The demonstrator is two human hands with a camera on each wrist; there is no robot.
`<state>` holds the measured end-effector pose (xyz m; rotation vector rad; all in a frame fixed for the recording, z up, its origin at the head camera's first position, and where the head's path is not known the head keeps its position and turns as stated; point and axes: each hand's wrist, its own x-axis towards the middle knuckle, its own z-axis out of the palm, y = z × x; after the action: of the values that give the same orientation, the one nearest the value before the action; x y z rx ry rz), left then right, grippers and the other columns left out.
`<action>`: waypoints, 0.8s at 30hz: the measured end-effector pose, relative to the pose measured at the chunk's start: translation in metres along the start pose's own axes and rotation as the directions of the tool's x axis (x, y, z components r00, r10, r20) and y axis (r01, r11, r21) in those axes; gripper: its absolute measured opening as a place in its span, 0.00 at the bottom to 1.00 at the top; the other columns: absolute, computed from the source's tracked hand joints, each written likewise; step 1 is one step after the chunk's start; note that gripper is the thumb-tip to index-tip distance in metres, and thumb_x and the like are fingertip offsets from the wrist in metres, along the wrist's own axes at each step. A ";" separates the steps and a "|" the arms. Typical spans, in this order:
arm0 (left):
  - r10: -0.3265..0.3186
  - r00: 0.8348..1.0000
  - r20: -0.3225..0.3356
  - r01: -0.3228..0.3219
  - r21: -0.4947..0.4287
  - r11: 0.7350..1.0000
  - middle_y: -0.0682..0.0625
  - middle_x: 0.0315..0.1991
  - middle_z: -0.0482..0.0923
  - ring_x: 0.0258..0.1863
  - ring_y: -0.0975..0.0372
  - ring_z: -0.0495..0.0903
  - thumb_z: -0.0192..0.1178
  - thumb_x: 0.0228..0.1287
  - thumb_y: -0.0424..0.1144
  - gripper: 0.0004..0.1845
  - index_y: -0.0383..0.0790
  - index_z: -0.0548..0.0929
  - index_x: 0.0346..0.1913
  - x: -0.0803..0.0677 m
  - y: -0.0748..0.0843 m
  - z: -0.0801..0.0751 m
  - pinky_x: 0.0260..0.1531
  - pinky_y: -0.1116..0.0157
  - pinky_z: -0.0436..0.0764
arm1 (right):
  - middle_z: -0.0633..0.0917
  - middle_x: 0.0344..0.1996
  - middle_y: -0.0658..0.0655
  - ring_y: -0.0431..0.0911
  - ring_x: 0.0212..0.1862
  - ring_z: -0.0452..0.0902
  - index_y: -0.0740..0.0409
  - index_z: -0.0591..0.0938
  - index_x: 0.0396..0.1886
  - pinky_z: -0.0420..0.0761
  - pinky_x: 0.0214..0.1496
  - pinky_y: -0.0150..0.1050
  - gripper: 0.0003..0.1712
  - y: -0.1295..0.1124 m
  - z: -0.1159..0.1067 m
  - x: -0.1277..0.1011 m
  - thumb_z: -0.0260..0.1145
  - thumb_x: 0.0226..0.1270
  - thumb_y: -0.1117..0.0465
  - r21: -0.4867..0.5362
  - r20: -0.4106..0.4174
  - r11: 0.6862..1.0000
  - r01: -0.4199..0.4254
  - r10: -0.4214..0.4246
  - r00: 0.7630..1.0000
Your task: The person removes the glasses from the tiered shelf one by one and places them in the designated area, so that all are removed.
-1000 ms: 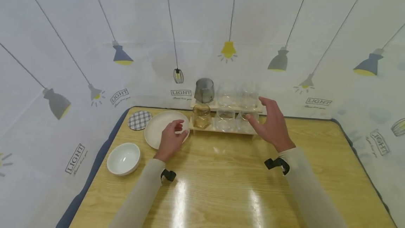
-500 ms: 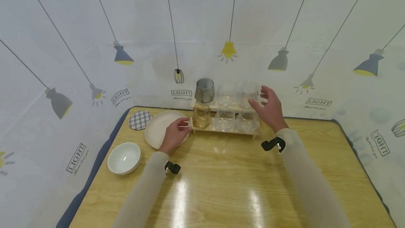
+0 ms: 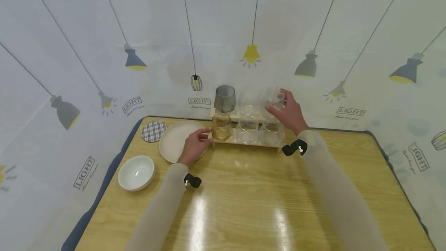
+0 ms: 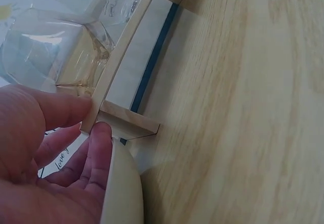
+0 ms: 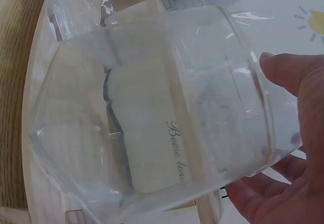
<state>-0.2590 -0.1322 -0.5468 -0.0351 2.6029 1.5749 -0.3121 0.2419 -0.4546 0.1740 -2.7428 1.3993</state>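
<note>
A two-tier wooden rack (image 3: 244, 141) holds several glasses at the back of the table. My left hand (image 3: 195, 146) pinches the rack's left end, thumb on top and fingers underneath in the left wrist view. Beside that thumb stands an amber glass (image 3: 221, 129). My right hand (image 3: 288, 113) curves round the clear glass (image 3: 274, 98) at the right of the upper tier, thumb in front and fingers behind. Another clear glass (image 5: 136, 107), on the lower tier, fills the right wrist view and partly covers the grasp. A grey glass (image 3: 224, 100) stands on the upper tier's left.
A cream plate (image 3: 170, 142) lies just left of the rack, under my left hand. Farther left are a checked round coaster (image 3: 154, 131) and a white bowl (image 3: 136, 173). The wall with printed lamps (image 3: 252, 55) rises right behind the rack.
My right hand has moved left and up from the rack's right side to the upper clear glass. My left hand has moved slightly right, from over the plate onto the rack's end.
</note>
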 end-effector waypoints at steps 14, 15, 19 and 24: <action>0.012 1.000 -0.026 -0.012 0.008 1.000 0.44 0.55 0.88 0.56 0.52 0.88 0.71 0.68 0.42 0.23 0.50 0.85 0.65 0.006 -0.003 0.002 0.56 0.53 0.86 | 0.69 0.78 0.59 0.67 0.77 0.65 0.45 0.54 0.86 0.72 0.74 0.67 0.58 0.004 0.005 0.002 0.71 0.67 0.31 0.046 -0.020 0.999 -0.002 0.003 1.000; 0.005 1.000 -0.024 -0.005 0.010 1.000 0.44 0.56 0.88 0.57 0.52 0.87 0.70 0.68 0.42 0.23 0.50 0.85 0.65 0.005 -0.002 0.001 0.56 0.53 0.86 | 0.69 0.78 0.59 0.66 0.77 0.66 0.45 0.54 0.86 0.72 0.73 0.67 0.58 0.004 0.005 0.002 0.71 0.67 0.31 0.046 -0.022 0.999 0.000 0.001 1.000; 0.008 1.000 -0.020 -0.008 0.007 1.000 0.44 0.57 0.87 0.58 0.52 0.86 0.70 0.69 0.42 0.22 0.49 0.85 0.65 0.008 -0.002 0.001 0.58 0.53 0.86 | 0.69 0.78 0.58 0.65 0.76 0.67 0.44 0.54 0.86 0.73 0.72 0.67 0.58 0.003 0.004 0.001 0.71 0.66 0.30 0.050 -0.031 0.999 -0.006 0.007 0.999; 0.005 1.000 -0.009 -0.005 -0.004 1.000 0.44 0.58 0.86 0.58 0.52 0.86 0.70 0.69 0.42 0.22 0.49 0.84 0.65 0.012 -0.003 0.004 0.60 0.52 0.85 | 0.67 0.79 0.57 0.63 0.77 0.66 0.41 0.54 0.86 0.76 0.70 0.66 0.59 0.009 -0.003 -0.006 0.71 0.64 0.28 0.057 -0.033 0.998 -0.030 0.032 0.999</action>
<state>-0.2701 -0.1301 -0.5522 -0.0359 2.6086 1.5846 -0.3072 0.2500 -0.4609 0.1096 -2.6921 1.4750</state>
